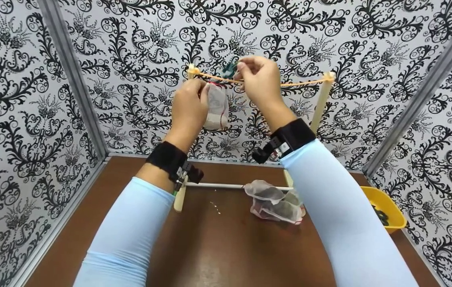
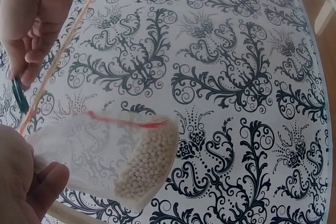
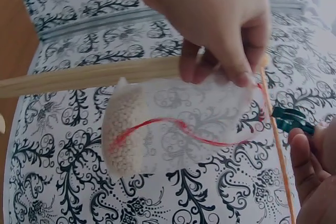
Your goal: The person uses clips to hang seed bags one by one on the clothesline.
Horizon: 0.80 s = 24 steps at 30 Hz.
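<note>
My left hand (image 1: 190, 101) pinches the top of a sheer mesh bag (image 1: 217, 104) just under an orange cord (image 1: 303, 83). Small pale beads (image 2: 148, 166) fill the bag's lower end, and a red drawstring (image 3: 181, 124) trails along it. Between thumb and fingers my right hand (image 1: 261, 77) holds a dark green clip (image 3: 290, 119), close to the cord and above the bag's top edge. In the right wrist view the clip's end lies right beside the cord; whether it grips anything there I cannot tell.
The cord is tied between two wooden posts (image 1: 321, 104), joined low down by a white rod (image 1: 214, 185). More mesh bags (image 1: 276, 203) lie on the brown table (image 1: 210, 255). At the right a yellow basin (image 1: 393, 211) holds dark pieces. Patterned walls surround the table.
</note>
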Tool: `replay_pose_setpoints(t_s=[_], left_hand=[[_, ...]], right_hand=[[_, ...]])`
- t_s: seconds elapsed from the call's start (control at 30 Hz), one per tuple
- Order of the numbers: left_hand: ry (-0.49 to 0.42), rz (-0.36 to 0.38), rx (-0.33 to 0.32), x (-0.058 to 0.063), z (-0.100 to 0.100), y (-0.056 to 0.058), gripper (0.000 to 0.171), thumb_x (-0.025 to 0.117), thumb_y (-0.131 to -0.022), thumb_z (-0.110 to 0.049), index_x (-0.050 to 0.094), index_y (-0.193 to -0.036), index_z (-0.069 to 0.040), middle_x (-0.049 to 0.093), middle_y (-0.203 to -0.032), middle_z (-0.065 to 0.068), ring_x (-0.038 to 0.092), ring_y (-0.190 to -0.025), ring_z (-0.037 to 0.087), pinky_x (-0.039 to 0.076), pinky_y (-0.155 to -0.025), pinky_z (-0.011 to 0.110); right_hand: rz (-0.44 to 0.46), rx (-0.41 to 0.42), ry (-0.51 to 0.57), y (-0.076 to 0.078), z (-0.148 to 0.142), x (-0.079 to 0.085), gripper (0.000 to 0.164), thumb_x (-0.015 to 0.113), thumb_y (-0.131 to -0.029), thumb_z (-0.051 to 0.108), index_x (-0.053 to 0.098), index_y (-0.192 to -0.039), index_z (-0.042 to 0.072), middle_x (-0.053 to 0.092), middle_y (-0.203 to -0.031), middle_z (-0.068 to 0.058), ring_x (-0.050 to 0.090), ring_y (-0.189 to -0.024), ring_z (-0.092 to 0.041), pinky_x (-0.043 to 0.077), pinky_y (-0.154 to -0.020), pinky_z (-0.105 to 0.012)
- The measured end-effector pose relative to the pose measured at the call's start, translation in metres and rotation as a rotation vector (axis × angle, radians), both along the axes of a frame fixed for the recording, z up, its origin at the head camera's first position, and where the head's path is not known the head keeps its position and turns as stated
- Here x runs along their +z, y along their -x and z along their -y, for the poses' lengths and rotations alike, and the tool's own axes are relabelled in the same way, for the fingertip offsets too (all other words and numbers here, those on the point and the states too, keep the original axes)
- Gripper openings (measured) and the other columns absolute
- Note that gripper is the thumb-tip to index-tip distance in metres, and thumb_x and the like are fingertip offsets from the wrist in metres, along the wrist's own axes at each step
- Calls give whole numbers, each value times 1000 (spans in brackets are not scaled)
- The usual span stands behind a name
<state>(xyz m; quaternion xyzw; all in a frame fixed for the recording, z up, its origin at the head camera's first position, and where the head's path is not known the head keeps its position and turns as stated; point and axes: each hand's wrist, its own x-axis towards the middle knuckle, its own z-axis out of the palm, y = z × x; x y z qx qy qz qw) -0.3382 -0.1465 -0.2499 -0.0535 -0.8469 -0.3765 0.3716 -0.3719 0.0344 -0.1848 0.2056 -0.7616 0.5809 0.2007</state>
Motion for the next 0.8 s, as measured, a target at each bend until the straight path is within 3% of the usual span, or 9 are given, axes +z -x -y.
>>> replay_pose_setpoints(t_s=[0.1,0.5,0.67,0.8], left_hand=[[-3,-6,24,2,-1,1,25,64,-117,-22,78,-123,-2,78,-122,16,74,-107,31,66,-96,39],[-15,-18,-26,5,-6,2,25,65,-117,-24,79,-125,-5,81,-122,13,75,-109,27,65,-95,35],[-30,-13,-44,1,-3,2,23,66,-116,-20,79,-123,-3,80,-121,14,75,-108,27,65,-95,34],[-41,1,-48,-3,0,2,22,66,-115,-19,79,-122,-2,78,-119,15,73,-103,27,65,-91,34]], right_hand=[[-4,7,22,0,-2,2,15,72,-111,12,80,-123,5,82,-106,-9,78,-87,-21,66,-71,-28],[-41,44,-213,0,9,-13,17,72,-111,12,79,-124,3,81,-112,-10,77,-98,-20,66,-85,-27],[23,49,-351,-1,10,-13,29,73,-112,19,74,-137,5,79,-121,-9,73,-105,-16,63,-95,-23],[60,80,-391,-3,9,-14,41,73,-112,21,67,-149,4,77,-129,-11,72,-112,-17,63,-100,-25]])
